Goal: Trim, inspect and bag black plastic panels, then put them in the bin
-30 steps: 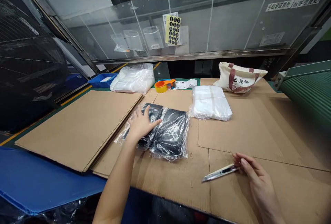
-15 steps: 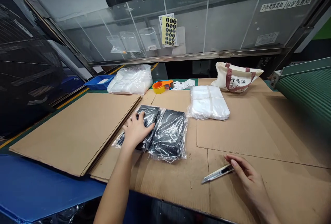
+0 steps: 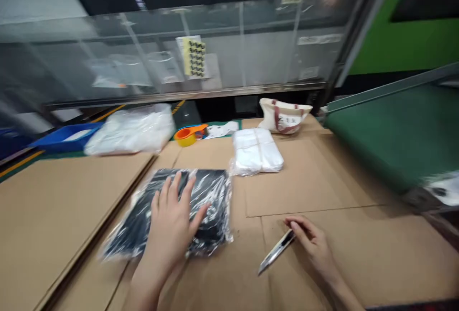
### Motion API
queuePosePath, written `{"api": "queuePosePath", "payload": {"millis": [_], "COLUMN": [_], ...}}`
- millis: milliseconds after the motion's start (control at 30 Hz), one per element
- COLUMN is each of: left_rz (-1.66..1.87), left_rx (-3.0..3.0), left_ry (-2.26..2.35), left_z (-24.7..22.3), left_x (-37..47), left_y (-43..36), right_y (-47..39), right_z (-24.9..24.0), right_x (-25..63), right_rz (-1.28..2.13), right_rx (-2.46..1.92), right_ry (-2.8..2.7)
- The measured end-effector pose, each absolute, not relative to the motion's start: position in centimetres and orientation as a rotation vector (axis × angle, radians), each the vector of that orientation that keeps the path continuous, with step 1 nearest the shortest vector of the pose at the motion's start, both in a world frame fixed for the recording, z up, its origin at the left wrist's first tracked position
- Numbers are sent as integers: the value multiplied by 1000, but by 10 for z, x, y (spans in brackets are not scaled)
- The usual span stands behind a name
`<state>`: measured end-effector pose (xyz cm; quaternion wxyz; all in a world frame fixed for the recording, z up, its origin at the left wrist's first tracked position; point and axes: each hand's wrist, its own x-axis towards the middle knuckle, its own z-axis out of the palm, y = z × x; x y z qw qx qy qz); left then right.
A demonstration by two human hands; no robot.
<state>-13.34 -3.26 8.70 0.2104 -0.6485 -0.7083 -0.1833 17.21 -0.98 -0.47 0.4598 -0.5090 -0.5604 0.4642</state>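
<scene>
Black items in clear plastic bags (image 3: 215, 205) lie on the cardboard-covered table. Above their left part is my left hand (image 3: 174, 217), fingers spread, holding nothing; whether it touches the plastic is unclear. A utility knife (image 3: 276, 251) with a silver blade is pinched between the thumb and fingers of my right hand (image 3: 311, 239), low over the cardboard to the right of the bags. The knife's tip points toward the lower left. A tied stack of clear bags (image 3: 256, 150) lies behind, between my two hands.
Flat cardboard sheets (image 3: 71, 196) cover the left side. At the back are a blue tray (image 3: 66, 137), a bulky plastic bag (image 3: 132, 129), an orange tape dispenser (image 3: 190, 134) and a cloth tote bag (image 3: 283, 116). A green conveyor belt (image 3: 394, 129) stands at the right.
The view has turned to the right, bringing more of the conveyor in. My left hand's fingers have spread and straightened above the black bagged items. My right hand still holds the knife.
</scene>
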Motion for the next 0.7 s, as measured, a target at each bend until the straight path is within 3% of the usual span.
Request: {"api": "queuePosePath", "payload": {"millis": [133, 267, 433, 700], "left_rz": [-765, -724, -569, -572], "left_rx": [-2291, -2480, -2396, -2427], "left_ry": [-1301, -914, -927, -1032], "left_z": [75, 22, -42, -41], "left_x": [-71, -17, 3, 3], "left_y": [-24, -12, -3, -2], "right_y": [1, 27, 80, 190], "right_z": [30, 82, 151, 222], "right_x": [182, 221, 294, 424], "right_rz": [895, 594, 438, 419], "right_rx": [-1204, -1203, -1262, -1212], "right_ry": [-1575, -1671, -1479, -738]}}
